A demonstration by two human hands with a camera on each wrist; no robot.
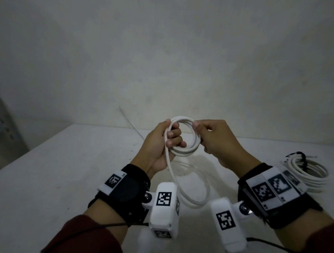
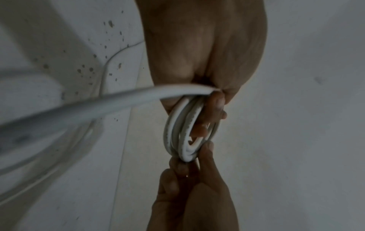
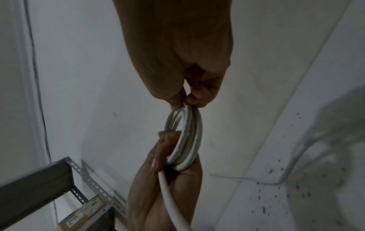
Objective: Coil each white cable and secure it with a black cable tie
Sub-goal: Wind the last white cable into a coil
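White cable [image 1: 183, 138] is looped in a coil above the bench [image 1: 45, 178]: the left hand [image 1: 159, 145] curls through it, the right hand [image 1: 213, 140] pinches its far side. Another coil [image 1: 309, 173], black-tied, lies right.

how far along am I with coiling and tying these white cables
One finished coil lies on the table's right side, its black tie on. The second cable is in hand: left hand grips the loops, right hand pinches the far side. A loose tail remains, then its tie.
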